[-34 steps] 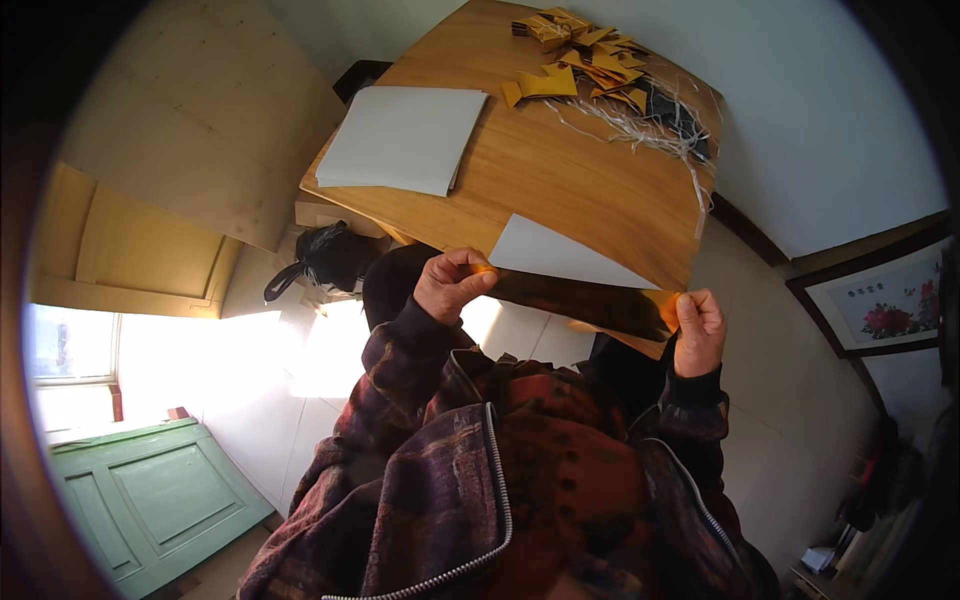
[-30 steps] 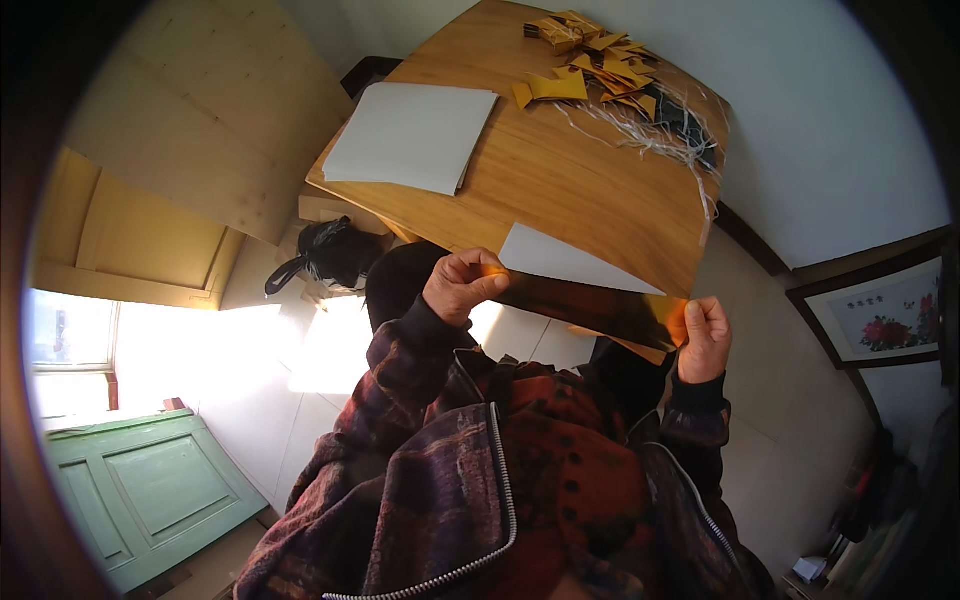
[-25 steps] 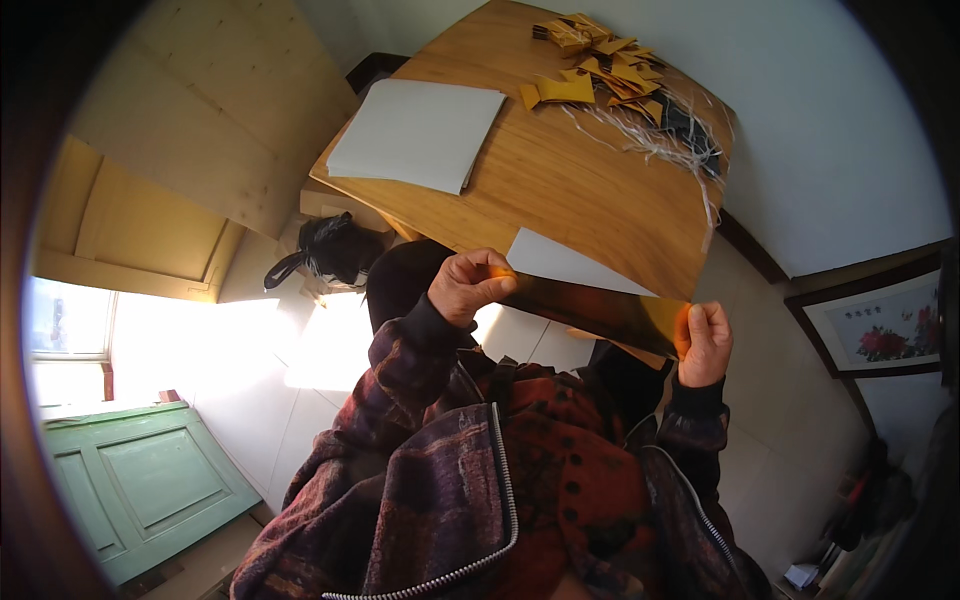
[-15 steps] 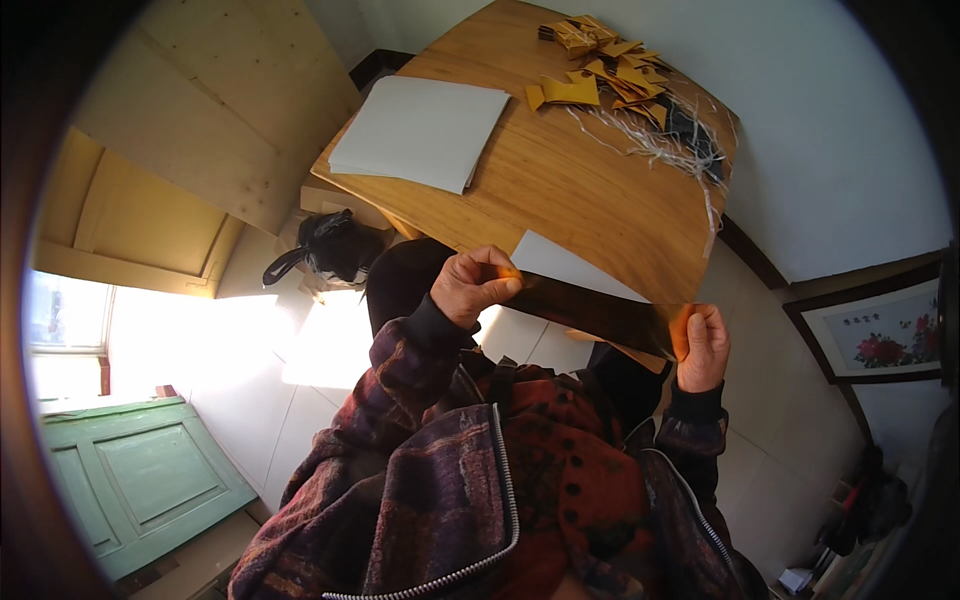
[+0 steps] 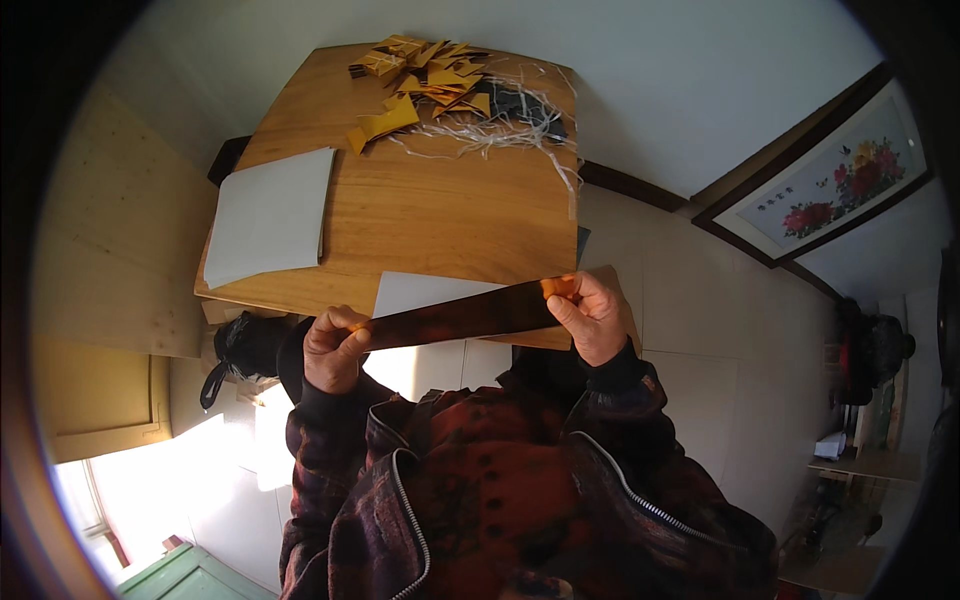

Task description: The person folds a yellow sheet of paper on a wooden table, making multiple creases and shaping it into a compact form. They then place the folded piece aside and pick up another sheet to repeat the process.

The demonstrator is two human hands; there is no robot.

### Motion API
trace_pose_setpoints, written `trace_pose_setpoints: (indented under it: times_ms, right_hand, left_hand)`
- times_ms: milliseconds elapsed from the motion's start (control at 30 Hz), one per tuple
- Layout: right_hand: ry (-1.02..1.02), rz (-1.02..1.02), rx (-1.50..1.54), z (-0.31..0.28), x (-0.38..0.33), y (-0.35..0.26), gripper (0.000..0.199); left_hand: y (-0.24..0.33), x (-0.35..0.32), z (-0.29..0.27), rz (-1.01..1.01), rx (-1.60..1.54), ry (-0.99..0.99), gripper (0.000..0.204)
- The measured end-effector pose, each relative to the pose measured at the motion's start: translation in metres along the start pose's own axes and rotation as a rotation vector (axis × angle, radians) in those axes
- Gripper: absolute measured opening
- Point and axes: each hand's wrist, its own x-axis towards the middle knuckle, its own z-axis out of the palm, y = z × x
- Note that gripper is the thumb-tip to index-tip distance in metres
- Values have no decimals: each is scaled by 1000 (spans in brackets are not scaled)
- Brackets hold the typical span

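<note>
Between both hands I hold a long, dark brown glossy strip (image 5: 455, 318) stretched out, with an orange sheen at each end. My left hand (image 5: 333, 348) pinches one end between thumb and fingers. The other end, slightly higher, is pinched in my right hand (image 5: 592, 318). Partly behind the strip, a white sheet (image 5: 408, 288) lies at the near edge of the wooden table (image 5: 440, 225). The strip hangs in the air over that edge, in front of my body.
A stack of white sheets (image 5: 270, 215) lies at the table's left. Folded golden paper pieces (image 5: 440, 90) and tangled white strings (image 5: 490, 135) are at the far side. A black bag (image 5: 247, 345) sits below left. A framed flower picture (image 5: 830, 175) hangs at right.
My view has turned, so the table appears further left. The strip's right end has come up and its left end has gone down. Both hands keep their pinch.
</note>
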Motion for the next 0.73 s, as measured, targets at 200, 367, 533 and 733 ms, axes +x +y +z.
trace_pose_setpoints:
  times_ms: [200,367,533,733]
  right_hand:
    - [73,-70,-136,7,-2,-11,15]
    - [69,-88,-172,9,0,-14,21]
    - [83,-66,-187,10,5,-13,28]
    - [84,-61,-100,2,9,-2,28]
  left_hand:
    - [-6,-3,-9,-12,-15,46,13]
    - [-12,-3,-17,-82,-51,87,16]
    - [-15,-5,-21,-130,-134,81,18]
    - [-23,-8,-15,-161,-51,141,23]
